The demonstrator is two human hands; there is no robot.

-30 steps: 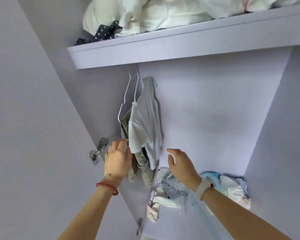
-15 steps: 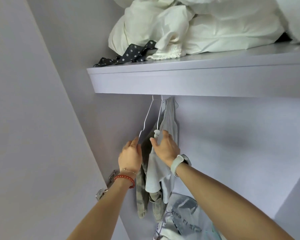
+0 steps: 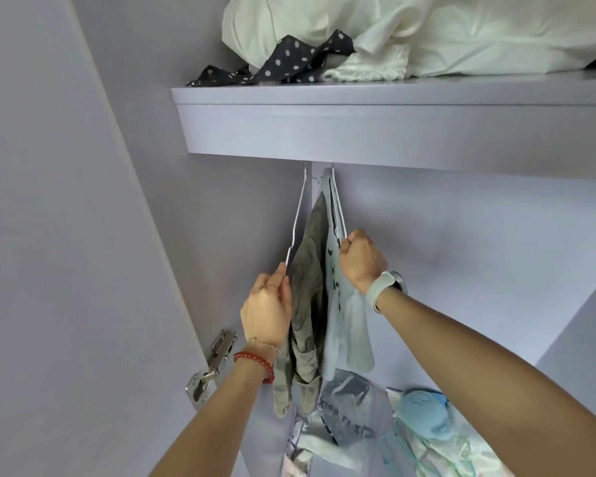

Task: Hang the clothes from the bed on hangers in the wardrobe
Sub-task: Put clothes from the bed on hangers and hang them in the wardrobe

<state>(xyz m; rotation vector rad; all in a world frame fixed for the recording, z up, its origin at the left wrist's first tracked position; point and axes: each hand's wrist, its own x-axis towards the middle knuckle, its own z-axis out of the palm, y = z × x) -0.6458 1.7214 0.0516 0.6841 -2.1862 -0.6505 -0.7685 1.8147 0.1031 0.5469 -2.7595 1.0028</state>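
we are parting 2 white hangers under the shelf [image 3: 358, 132], left hand [image 3: 267, 309] pinching the bare hanger [image 3: 298, 223], right hand [image 3: 360, 259] gripping the one with the pale top [image 3: 346, 321], grey trousers [image 3: 306, 304] between; next we likely unhook the bare one.

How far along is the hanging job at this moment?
Done: an olive garment and a pale blue garment hang on white hangers under the shelf. In hand: left hand grips the empty hanger; right hand grips the blue garment's hanger. Left: unclear; the bed is out of view.
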